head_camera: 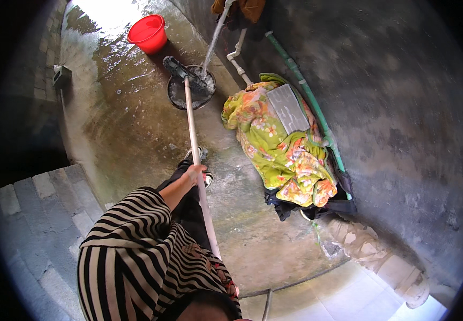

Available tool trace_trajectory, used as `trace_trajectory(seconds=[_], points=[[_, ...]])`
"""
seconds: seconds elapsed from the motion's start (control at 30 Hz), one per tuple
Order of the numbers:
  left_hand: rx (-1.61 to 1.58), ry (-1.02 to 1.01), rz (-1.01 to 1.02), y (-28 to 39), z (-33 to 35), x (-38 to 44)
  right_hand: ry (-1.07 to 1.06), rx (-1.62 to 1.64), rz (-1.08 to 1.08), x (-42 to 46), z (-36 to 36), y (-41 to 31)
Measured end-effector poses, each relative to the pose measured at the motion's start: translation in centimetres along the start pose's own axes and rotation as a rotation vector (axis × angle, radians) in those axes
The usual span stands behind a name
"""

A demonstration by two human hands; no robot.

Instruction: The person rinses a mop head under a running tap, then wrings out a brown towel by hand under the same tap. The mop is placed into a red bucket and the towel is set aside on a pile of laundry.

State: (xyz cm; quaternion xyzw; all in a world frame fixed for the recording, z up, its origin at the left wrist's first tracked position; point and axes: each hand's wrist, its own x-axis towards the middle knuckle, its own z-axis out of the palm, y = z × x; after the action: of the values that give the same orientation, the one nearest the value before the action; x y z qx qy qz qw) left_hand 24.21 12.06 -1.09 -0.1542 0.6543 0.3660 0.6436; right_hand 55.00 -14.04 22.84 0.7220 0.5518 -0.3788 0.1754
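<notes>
My left hand (195,174) grips the pale handle of a mop (190,116). The handle slants down past my striped sleeve and dark trousers. At its far end, the grey mop head (177,68) rests tilted over a round dark basin (170,96), partly in it. A stream of water (214,40) falls from a white pipe (228,4) into this basin, where the water is foaming. My right hand is out of view, and the lower end of the handle disappears by my shirt. My shoes (208,179) stand beside the handle.
A red bucket (148,38) stands on the wet concrete floor (135,132). To the right, a floral green cloth (263,140) covers a heap, with a grey board (288,108) on top. A green pipe (313,100) runs along the wall. Grey blocks (48,208) lie left; a wrapped pipe (372,252) lies lower right.
</notes>
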Motion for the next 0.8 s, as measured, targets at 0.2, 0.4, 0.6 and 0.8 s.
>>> trace_trajectory(seconds=[0.2, 0.4, 0.6, 0.8], points=[[0.041, -0.039, 0.008, 4.2, 0.0, 6.2, -0.112, -0.052, -0.032, 3.7, -7.6, -9.8], [0.077, -0.018, -0.09, 6.7, -1.0, 7.9, -0.198, -0.065, 0.031, 6.0, -7.1, -12.0], [0.014, -0.053, 0.017, 7.7, -3.7, 9.2, -0.128, -0.076, 0.115, 3.9, -3.5, -10.6], [0.051, -0.134, -0.019, 3.2, -5.5, 3.4, -0.05, -0.018, 0.137, -1.3, 1.5, -6.2]])
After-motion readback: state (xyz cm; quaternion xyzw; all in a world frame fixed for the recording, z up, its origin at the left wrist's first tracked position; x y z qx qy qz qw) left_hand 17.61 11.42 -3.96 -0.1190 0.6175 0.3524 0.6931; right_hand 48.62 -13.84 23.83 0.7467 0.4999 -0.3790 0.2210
